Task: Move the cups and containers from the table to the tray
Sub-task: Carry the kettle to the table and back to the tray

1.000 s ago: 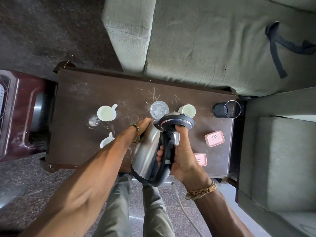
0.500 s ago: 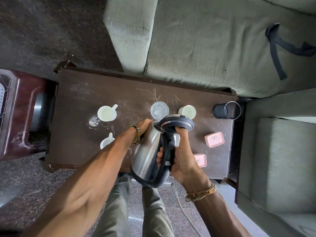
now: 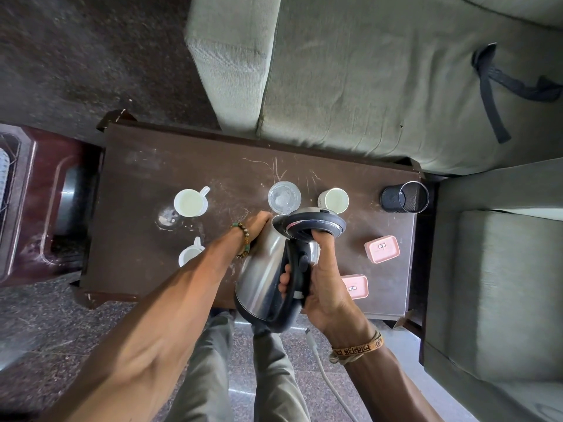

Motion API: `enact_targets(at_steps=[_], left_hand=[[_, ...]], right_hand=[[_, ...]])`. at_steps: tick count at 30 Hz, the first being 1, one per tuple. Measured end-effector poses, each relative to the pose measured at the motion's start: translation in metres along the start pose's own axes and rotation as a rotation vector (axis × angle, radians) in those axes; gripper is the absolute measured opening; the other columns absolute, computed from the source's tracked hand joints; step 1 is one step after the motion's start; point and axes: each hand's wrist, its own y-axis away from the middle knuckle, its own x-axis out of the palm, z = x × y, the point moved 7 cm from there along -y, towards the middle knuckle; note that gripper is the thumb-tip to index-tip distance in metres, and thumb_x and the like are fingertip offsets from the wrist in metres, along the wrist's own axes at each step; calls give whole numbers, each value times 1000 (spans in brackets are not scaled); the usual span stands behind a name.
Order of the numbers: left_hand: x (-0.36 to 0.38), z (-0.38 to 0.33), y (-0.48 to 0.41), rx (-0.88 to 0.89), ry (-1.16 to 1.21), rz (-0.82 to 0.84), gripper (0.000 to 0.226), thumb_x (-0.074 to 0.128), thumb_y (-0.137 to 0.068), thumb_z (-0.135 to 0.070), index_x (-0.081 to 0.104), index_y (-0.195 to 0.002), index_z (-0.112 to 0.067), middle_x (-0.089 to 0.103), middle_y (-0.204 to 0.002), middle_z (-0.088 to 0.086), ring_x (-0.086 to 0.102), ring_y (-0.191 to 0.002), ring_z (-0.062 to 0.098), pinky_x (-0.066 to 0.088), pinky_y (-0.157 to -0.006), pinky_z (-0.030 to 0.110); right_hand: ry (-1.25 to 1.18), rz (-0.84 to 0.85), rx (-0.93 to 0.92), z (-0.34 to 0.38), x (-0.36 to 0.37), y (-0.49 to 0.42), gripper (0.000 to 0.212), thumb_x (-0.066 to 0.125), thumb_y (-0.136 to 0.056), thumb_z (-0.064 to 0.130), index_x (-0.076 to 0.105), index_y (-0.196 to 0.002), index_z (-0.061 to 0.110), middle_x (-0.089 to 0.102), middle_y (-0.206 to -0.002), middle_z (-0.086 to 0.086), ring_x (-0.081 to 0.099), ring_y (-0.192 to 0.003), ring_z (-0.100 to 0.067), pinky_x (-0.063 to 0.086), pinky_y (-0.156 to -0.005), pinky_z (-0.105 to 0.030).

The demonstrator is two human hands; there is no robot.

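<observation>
Kettle [image 3: 262, 269] handle within right hand [image 3: 326, 293] fingers, left hand [image 3: 259, 222] fingers hidden; glass [image 3: 284, 197], cups [image 3: 333, 200] beyond

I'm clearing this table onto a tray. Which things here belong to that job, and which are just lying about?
Job: white mug; half-hidden mug; glass; pale cup; far pink container; near pink container; perhaps mesh holder.
Lying about: sofa; black strap; held kettle.

The kettle [image 3: 262, 269] blocks the table [image 3: 146, 178] centre. Left of kettle: far mug [image 3: 189, 203], near mug [image 3: 190, 255], gap between. Behind: glass [image 3: 284, 197], cup [image 3: 333, 200]. Right: far pink container [image 3: 381, 249], near pink container [image 3: 355, 286], apart.
</observation>
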Motion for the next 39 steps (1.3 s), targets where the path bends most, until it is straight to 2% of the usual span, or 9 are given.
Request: enact_targets(at_steps=[8,15,19,23,26,29,32,35,39], left_hand=[[-2,-12,3,115,38,-17,31,50,-85,-25,46,-55,-20,52,-57,-2,43,-58,16,34,-57,29],[-4,-21,21,222,82,-43,27,52,-86,-24,56,-60,-19,59,-47,-12,52,-43,1,41,-42,13],[0,-33,41,362,97,-39,26,50,-90,-14,65,-69,-13,60,-67,0,52,-63,11,43,-62,24],[4,-50,69,517,48,-60,27,44,-92,3,69,-93,13,63,-85,10,53,-74,12,43,-62,14],[7,-63,92,618,14,-74,28,41,-91,12,67,-100,18,64,-96,17,54,-85,17,43,-70,14],[9,-71,111,693,-1,-88,27,42,-90,15,65,-104,20,65,-110,33,52,-93,19,41,-75,11],[9,-76,133,775,-27,-96,27,47,-89,6,67,-102,16,67,-110,27,56,-94,13,41,-81,15],[9,-79,164,885,-65,-70,34,42,-83,-2,73,-97,4,72,-97,2,63,-89,-3,44,-82,15],[-6,-77,190,851,-27,-185,51,43,-75,-20,70,-110,5,69,-118,15,62,-113,23,46,-97,28]], right_hand=[[54,2,-66,-1,2,8,63,48,-79,80,72,-69,23,56,-69,-5,52,-63,-18,49,-59,-27],[137,36,-94,-5,3,23,79,42,-73,86,60,-86,10,49,-78,-17,47,-67,-22,43,-59,-28],[100,115,-160,-4,7,34,89,47,-67,84,63,-102,4,46,-79,-17,45,-66,-22,40,-52,-24],[113,196,-244,-3,8,45,79,48,-76,84,67,-102,12,66,-77,-1,61,-70,-12,48,-58,-23],[135,146,-199,-11,0,49,92,44,-70,92,69,-110,13,61,-78,-10,54,-68,-22,45,-55,-28],[122,125,-146,-19,-3,54,96,42,-69,95,72,-114,16,64,-87,-17,57,-74,-28,49,-67,-36],[108,103,-144,-20,-5,62,86,44,-69,95,76,-108,24,68,-100,-20,60,-85,-32,47,-79,-45],[165,71,-130,-21,-9,75,94,46,-63,98,77,-106,20,70,-88,-18,62,-74,-28,48,-71,-38],[192,14,-58,-28,-13,88,101,60,-49,97,77,-92,8,71,-79,-22,66,-69,-28,48,-76,-41]])
